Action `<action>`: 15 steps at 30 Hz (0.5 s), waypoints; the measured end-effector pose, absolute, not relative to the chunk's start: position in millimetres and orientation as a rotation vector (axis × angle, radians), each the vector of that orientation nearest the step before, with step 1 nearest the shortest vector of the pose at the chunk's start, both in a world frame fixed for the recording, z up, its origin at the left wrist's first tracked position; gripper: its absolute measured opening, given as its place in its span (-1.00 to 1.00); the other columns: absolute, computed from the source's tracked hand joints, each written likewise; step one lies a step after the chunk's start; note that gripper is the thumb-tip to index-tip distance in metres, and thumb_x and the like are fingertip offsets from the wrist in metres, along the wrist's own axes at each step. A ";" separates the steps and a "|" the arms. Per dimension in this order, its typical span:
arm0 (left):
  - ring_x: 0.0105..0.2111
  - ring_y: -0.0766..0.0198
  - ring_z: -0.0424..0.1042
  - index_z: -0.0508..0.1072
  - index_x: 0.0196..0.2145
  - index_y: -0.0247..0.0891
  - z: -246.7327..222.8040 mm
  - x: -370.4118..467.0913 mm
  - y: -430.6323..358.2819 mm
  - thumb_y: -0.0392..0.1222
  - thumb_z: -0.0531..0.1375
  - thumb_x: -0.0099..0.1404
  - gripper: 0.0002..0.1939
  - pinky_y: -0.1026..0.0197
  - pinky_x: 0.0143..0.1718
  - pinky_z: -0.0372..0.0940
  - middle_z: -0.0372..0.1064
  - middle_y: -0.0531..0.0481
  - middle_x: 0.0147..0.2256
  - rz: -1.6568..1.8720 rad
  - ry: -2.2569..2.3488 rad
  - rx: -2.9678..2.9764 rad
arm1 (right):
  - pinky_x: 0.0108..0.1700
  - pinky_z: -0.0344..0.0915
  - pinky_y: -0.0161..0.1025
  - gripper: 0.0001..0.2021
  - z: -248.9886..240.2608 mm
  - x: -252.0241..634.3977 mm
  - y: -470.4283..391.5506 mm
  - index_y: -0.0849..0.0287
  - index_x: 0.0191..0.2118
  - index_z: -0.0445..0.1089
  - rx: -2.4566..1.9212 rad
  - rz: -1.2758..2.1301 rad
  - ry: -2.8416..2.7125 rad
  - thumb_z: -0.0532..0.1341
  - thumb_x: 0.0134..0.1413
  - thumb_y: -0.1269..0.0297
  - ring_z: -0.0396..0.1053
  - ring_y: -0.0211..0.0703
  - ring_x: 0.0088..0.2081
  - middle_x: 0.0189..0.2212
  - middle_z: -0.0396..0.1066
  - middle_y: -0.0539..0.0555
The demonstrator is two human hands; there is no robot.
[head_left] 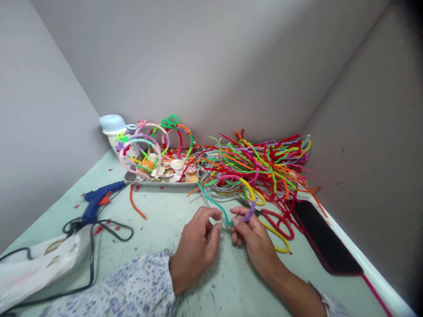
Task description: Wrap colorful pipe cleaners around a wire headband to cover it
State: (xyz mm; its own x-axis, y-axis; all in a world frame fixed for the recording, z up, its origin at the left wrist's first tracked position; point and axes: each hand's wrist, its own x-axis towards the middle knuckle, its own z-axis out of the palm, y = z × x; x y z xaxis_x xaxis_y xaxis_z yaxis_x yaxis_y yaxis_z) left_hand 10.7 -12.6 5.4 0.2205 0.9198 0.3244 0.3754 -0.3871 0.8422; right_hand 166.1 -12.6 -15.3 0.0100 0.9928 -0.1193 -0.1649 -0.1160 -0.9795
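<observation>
From where I watch, the grey wall (205, 66) fills the view beyond both hands, and the pale green table (158, 229) spreads beneath them. Past the right hand lies the heap of fuzzy stems (264, 163), tangled in red, green, orange, purple and yellow. A white bag (36, 273) lies to the left of my left sleeve. Beyond the left hand sits the metal tray (161, 184), holding shells (176, 164), with fuzzy hoops (159, 154) standing up at its left part. To the right of my right hand is the black phone (325, 235). My left hand (198, 248) is partly open, thumb and fingers curled with a gap between their tips, just beside the teal stem; I cannot tell whether it grips anything fine. My right hand (256, 244) is closed in a pinch on the purple end of the band (248, 212), which curves away through yellow to pink. The blue glue gun (95, 200) lies beyond and left of the left hand, its dark cord looping towards me. The bottle (112, 123), blue-capped, stands behind the tray's left end. Scissors (276, 222) with red and yellow handles lie just beside the right hand. The teal stem (213, 201) slants from near the tray down to the right fingertips; an orange piece (134, 204) lies in front of the tray.
</observation>
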 end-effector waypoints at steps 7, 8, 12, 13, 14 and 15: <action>-0.25 0.29 0.39 0.44 -0.18 -0.22 2.4 8.5 -9.2 -0.37 0.10 0.28 -0.80 0.28 -0.25 0.32 0.35 -0.08 -0.21 1.102 1.128 2.165 | -0.54 0.12 -0.37 -0.72 -21.8 170.5 -10.3 0.17 -0.15 0.25 -1.087 1.438 -0.949 0.21 0.08 0.14 0.25 -0.33 -0.60 -0.60 0.31 -0.10; -0.25 0.29 0.40 0.45 -0.17 -0.21 1.8 8.2 -8.7 -0.36 0.10 0.29 -0.79 0.28 -0.25 0.33 0.36 -0.08 -0.21 1.115 1.110 2.185 | -0.55 0.12 -0.37 -0.73 -22.1 170.8 -10.5 0.16 -0.16 0.26 -1.072 1.451 -0.944 0.22 0.08 0.14 0.25 -0.32 -0.60 -0.60 0.31 -0.10; -0.23 0.29 0.44 0.48 -0.13 -0.17 0.7 7.7 -7.0 -0.33 0.11 0.30 -0.77 0.28 -0.24 0.37 0.41 -0.09 -0.20 1.158 1.056 2.251 | -0.54 0.12 -0.38 -0.77 -21.0 171.9 -12.0 0.16 -0.19 0.28 -1.018 1.502 -0.924 0.22 0.08 0.17 0.27 -0.32 -0.61 -0.60 0.33 -0.09; -0.24 0.30 0.44 0.49 -0.13 -0.17 0.7 7.7 -6.6 -0.33 0.12 0.30 -0.77 0.29 -0.25 0.37 0.42 -0.08 -0.21 1.168 1.047 2.263 | -0.54 0.12 -0.37 -0.77 -20.5 172.1 -12.4 0.16 -0.19 0.28 -1.005 1.514 -0.918 0.22 0.08 0.17 0.27 -0.32 -0.61 -0.60 0.33 -0.09; -0.24 0.30 0.45 0.49 -0.13 -0.18 0.7 7.6 -6.3 -0.33 0.13 0.29 -0.77 0.30 -0.25 0.38 0.43 -0.08 -0.21 1.178 1.042 2.272 | -0.54 0.12 -0.37 -0.78 -19.9 172.3 -12.6 0.16 -0.19 0.28 -0.994 1.525 -0.911 0.22 0.08 0.18 0.27 -0.32 -0.61 -0.60 0.33 -0.08; -0.25 0.31 0.46 0.50 -0.14 -0.18 0.6 7.5 -6.1 -0.33 0.13 0.29 -0.77 0.30 -0.25 0.38 0.44 -0.08 -0.22 1.183 1.037 2.279 | -0.54 0.12 -0.37 -0.78 -19.4 172.3 -12.7 0.16 -0.20 0.28 -0.987 1.535 -0.904 0.22 0.07 0.19 0.27 -0.31 -0.61 -0.61 0.33 -0.08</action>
State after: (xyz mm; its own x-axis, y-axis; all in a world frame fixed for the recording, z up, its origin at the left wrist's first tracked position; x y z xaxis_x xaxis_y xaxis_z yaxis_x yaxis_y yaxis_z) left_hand 7.5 -6.1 0.6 0.3763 0.7508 0.5428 0.4399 -0.6604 0.6086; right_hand 172.3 -12.7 -19.4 -0.1090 0.9852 -0.1325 -0.3617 -0.1634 -0.9178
